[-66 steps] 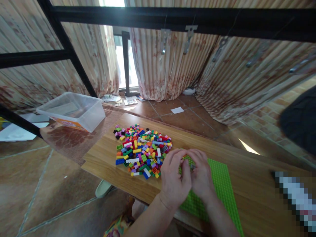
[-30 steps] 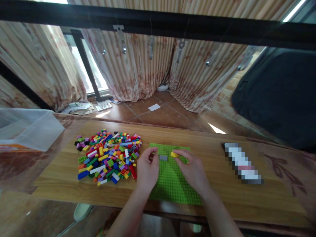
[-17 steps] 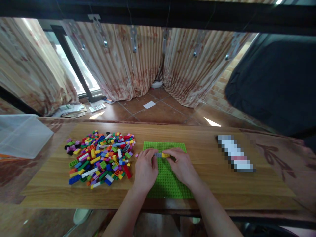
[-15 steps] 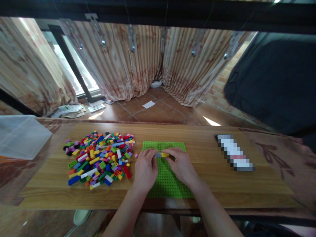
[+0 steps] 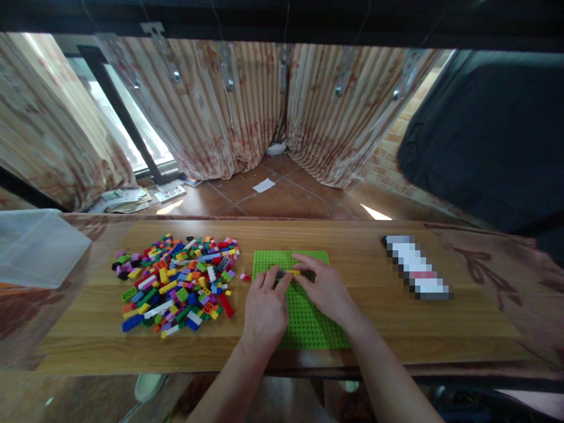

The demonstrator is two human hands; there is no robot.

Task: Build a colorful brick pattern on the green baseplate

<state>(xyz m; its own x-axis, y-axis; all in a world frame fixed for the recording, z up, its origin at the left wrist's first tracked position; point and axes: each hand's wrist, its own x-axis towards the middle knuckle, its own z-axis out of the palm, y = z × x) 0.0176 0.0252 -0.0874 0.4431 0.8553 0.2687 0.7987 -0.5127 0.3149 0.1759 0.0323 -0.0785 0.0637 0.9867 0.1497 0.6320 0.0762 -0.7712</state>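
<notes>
On the green studded baseplate (image 5: 315, 329), near its far part, a small yellow toy brick (image 5: 294, 272) lies end to end with a grey toy brick (image 5: 281, 274). My left hand (image 5: 265, 308) comes over from the left, its fingers closed around the grey brick, which they partly cover. From the right, my right hand (image 5: 326, 289) has its thumb and index finger at the yellow brick, with the other fingers curled behind. Whether the two bricks are pressed onto the studs is hard to make out under the fingers.
A pile of multicoloured toy bricks (image 5: 176, 288) spreads over the left of the wooden table (image 5: 392, 335). Two small pinkish bricks (image 5: 245, 277) lie beside the baseplate. A pixelated dark-edged object (image 5: 416, 267) is at right; a translucent white container (image 5: 39, 247) stands far left.
Both hands have lowered the grey and yellow bricks towards the baseplate. My left hand has moved slightly right, its index finger now over the bricks. My right index finger has lifted and straightened.
</notes>
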